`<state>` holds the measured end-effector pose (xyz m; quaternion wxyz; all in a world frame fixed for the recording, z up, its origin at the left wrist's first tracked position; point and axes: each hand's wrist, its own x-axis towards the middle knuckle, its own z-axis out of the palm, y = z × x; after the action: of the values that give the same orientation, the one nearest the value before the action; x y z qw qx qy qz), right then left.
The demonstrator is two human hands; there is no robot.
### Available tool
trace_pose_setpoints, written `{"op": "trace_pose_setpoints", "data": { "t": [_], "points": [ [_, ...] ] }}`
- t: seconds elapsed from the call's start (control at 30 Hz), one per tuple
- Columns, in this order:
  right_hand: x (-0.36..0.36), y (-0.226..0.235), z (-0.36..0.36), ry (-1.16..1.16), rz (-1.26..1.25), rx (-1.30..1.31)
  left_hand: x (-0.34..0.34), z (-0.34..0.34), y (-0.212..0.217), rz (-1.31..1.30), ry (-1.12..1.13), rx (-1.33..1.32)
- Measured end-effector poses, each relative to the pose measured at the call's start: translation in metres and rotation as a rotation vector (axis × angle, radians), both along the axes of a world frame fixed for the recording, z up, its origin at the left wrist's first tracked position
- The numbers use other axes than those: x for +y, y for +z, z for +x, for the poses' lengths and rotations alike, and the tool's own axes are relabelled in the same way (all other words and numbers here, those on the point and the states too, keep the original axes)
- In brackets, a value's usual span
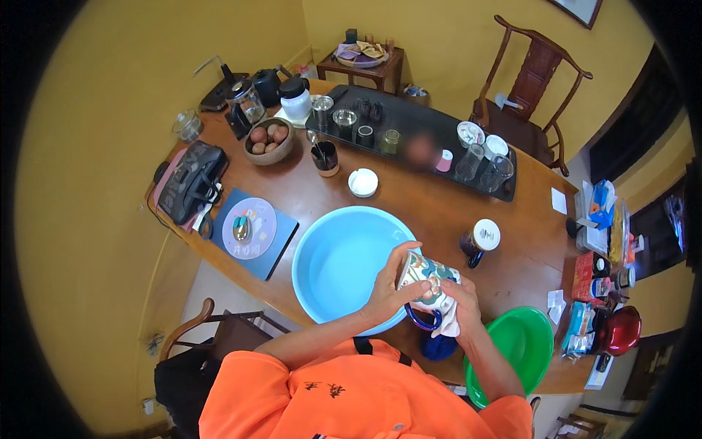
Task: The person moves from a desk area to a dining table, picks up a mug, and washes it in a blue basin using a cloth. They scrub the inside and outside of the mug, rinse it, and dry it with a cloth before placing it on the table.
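Note:
Over the near right edge of a light blue basin (311, 274), I hold a floral mug (437, 272) with a dark blue handle, tilted on its side. My left hand (391, 289) is wrapped round one end of it, thumb along its side. At the other end, my right hand (463, 301) grips the mug together with a white cloth (447, 320), which hangs below the fingers. Some of the right fingers are hidden behind mug and cloth. A dark mug (477, 240) with a white base stands upside down to the right.
A green basin (537, 344) sits at the near right, by my right forearm. Beyond the blue basin are a white ashtray-like dish (363, 183), a dark cup with spoons (325, 159) and a black tray (431, 140) of glasses. A bowl (269, 154) holds round items.

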<state>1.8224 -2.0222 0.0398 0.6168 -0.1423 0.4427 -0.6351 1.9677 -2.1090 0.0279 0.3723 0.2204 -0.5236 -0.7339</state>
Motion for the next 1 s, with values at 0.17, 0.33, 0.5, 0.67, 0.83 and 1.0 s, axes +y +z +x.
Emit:
{"op": "trace_pose_setpoints", "data": {
  "t": [0.17, 0.33, 0.5, 0.67, 0.83, 1.0],
  "points": [
    [0.007, 0.000, 0.018, 0.040, -0.154, 0.291, -0.002, 0.007, -0.010, 0.196, -0.056, 0.108],
    [0.017, 0.015, 0.022, 0.256, -0.333, 0.847, -0.020, 0.009, 0.011, 0.508, -0.331, 0.164],
    [0.011, 0.015, 0.011, 0.496, -0.773, 1.818, -0.026, -0.002, -0.025, 0.911, -0.577, 0.104],
    [0.009, -0.002, 0.023, 0.239, -0.531, 1.583, -0.036, -0.014, -0.024, 0.951, -0.449, -0.187],
    [0.001, -0.001, 0.013, 0.005, 0.090, -0.083, -0.011, -0.004, -0.028, -0.004, -0.101, -0.140],
    [0.010, -0.011, 0.026, 0.022, 0.016, 0.324, -0.009, 0.009, -0.020, 0.265, -0.112, -0.057]
  ]
}}
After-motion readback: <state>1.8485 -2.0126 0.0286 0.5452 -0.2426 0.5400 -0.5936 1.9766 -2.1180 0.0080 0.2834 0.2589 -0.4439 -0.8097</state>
